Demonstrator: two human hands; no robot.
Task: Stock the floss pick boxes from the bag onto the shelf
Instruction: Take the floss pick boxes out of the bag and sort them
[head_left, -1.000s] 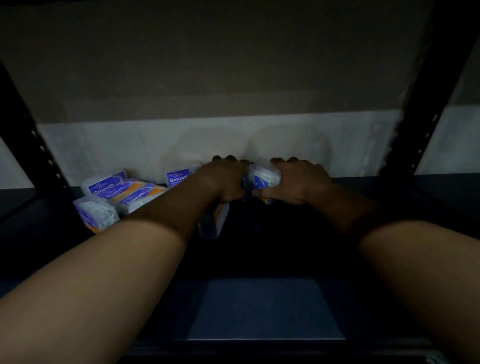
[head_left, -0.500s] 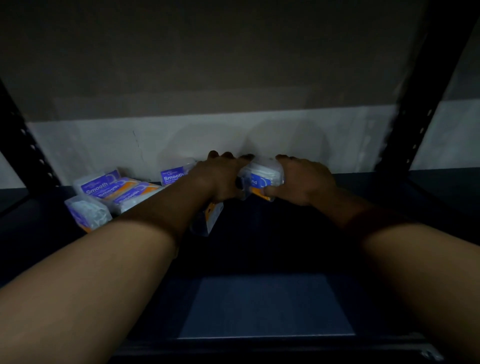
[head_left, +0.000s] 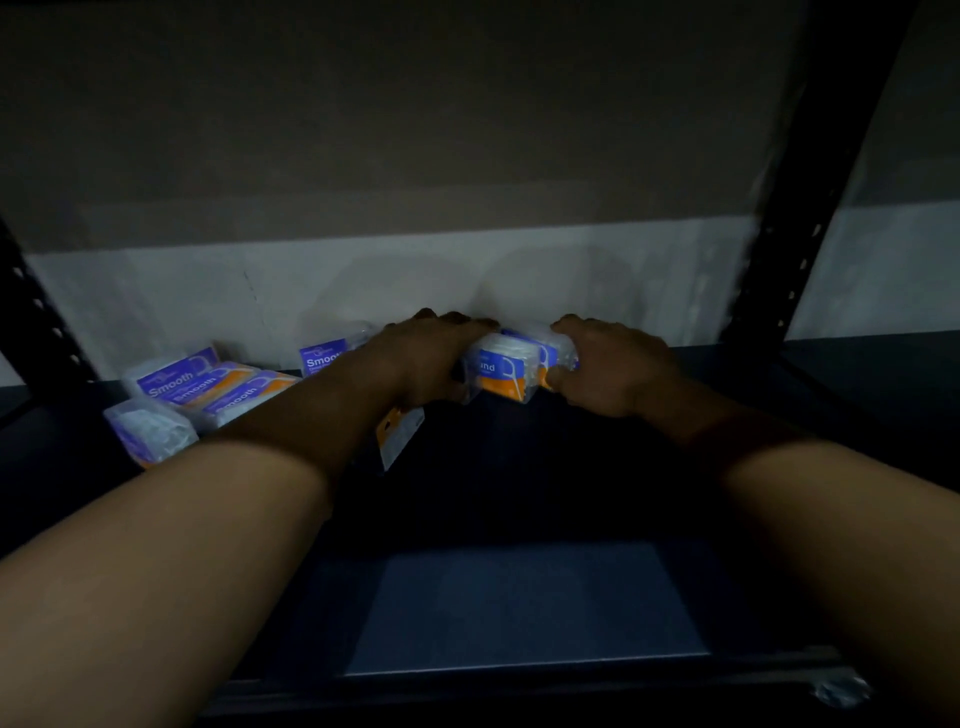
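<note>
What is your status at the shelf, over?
Left hand and right hand grip floss pick boxes at shelf back. Stocked boxes lie left. One box under left forearm.

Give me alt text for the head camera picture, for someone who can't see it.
A person's left hand and right hand grip floss pick boxes between them at the back of a dim, dark shelf. At its back left, further boxes labelled Smooth lie jumbled.
</note>
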